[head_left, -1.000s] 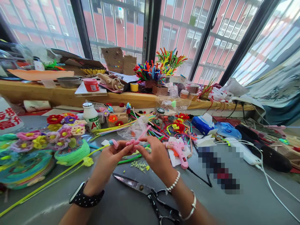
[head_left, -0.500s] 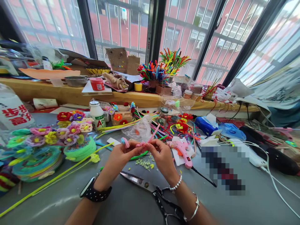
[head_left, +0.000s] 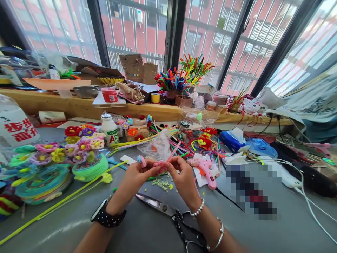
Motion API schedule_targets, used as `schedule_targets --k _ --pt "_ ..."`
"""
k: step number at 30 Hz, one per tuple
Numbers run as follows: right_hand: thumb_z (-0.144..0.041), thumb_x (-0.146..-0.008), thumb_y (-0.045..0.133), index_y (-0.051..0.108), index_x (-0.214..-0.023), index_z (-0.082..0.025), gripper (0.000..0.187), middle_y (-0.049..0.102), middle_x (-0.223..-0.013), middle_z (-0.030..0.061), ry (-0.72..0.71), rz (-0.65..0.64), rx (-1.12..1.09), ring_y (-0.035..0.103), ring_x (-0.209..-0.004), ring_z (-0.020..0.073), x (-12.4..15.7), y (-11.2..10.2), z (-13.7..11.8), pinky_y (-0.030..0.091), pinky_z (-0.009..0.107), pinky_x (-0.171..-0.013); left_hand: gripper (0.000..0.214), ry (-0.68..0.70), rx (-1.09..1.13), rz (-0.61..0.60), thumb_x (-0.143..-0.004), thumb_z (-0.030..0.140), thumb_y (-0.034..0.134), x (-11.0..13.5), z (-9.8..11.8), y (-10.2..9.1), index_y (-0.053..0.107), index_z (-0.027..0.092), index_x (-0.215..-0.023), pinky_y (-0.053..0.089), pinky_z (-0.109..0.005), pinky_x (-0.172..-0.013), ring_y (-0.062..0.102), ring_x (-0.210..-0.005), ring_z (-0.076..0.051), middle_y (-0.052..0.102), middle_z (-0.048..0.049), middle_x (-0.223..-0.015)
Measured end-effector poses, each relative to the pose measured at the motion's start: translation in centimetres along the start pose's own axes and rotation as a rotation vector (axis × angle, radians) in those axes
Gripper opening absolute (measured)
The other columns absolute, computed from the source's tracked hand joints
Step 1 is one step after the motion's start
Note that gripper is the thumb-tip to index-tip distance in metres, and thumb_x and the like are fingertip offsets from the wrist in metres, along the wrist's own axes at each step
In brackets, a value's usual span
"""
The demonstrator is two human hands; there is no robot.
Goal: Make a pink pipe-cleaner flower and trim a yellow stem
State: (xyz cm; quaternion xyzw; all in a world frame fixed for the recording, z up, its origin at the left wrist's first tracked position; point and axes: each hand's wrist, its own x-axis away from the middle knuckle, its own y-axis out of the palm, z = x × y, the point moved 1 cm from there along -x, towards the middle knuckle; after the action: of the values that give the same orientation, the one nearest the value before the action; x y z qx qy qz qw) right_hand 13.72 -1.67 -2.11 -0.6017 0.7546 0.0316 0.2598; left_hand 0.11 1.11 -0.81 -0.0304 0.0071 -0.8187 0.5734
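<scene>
Between my two hands, above the grey table, is a pink pipe cleaner (head_left: 174, 150), bent into small loops near the fingertips, with one straight end sticking up to the right. My left hand (head_left: 140, 175) pinches the looped part, and a pink and light-blue fuzzy curl (head_left: 142, 161) shows over its fingers. My right hand (head_left: 181, 175) pinches the same pipe cleaner from the other side. Below the hands lie large scissors (head_left: 164, 208) with black handles. Small green-yellow clippings (head_left: 162, 184) are scattered just behind the hands.
A pink glue gun (head_left: 207, 172) lies right of my hands, its black cord trailing forward. Fuzzy flowers on coiled bases (head_left: 89, 168) stand left, beside a white bottle (head_left: 110, 131). Long yellow pipe cleaners (head_left: 63, 203) cross the left side. Behind are a plastic bag (head_left: 158, 146) and a jar (head_left: 183, 131).
Both hands stay in nearly the same place, still pinching the pink pipe cleaner. My fingers have shifted slightly around its looped part.
</scene>
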Motion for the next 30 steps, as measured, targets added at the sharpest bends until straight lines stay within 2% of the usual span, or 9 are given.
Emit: schedule_targets --k 9,22,26,30 --pt "-0.031 -0.078 0.046 0.054 -0.07 -0.016 0.018 0.056 -0.065 0.0 -0.007 -0.056 -0.017 0.052 -0.06 0.0112 -0.2 -0.3 0.0 0.041 0.021 -0.057 0.023 -0.002 -0.031 -0.005 -0.061 0.035 0.061 0.0 0.1 0.2 0.062 0.015 -0.071 0.047 -0.029 -0.068 0.059 -0.072 -0.019 0.066 -0.0044 -0.071" --pt "-0.028 -0.079 0.046 0.054 -0.071 -0.017 0.016 0.056 -0.065 -0.0007 -0.035 -0.054 0.031 0.051 -0.061 0.0111 -0.2 -0.4 -0.2 0.04 0.02 -0.058 0.026 -0.069 0.124 0.048 -0.058 0.035 0.063 0.5 0.6 0.8 0.063 0.014 -0.072 0.046 -0.028 -0.072 0.06 -0.073 -0.018 0.067 -0.004 -0.072" --pt "-0.024 -0.079 0.046 0.053 -0.071 -0.017 0.014 0.055 -0.067 -0.0008 -0.073 -0.093 0.082 0.05 -0.062 0.011 -0.3 -0.7 -0.2 0.039 0.02 -0.058 0.027 -0.088 0.151 0.031 -0.059 0.036 0.062 0.5 0.5 0.7 0.063 0.013 -0.074 0.046 -0.031 -0.074 0.06 -0.074 -0.019 0.067 -0.0056 -0.074" --pt "-0.022 -0.079 0.047 0.054 -0.072 -0.017 0.011 0.056 -0.069 -0.0005 -0.135 -0.127 0.139 0.05 -0.064 0.0117 -0.5 -1.1 -0.2 0.039 0.021 -0.06 0.025 -0.078 0.152 0.012 -0.061 0.034 0.061 0.4 0.2 0.6 0.063 0.013 -0.074 0.046 -0.029 -0.073 0.06 -0.074 -0.019 0.066 -0.0054 -0.075"
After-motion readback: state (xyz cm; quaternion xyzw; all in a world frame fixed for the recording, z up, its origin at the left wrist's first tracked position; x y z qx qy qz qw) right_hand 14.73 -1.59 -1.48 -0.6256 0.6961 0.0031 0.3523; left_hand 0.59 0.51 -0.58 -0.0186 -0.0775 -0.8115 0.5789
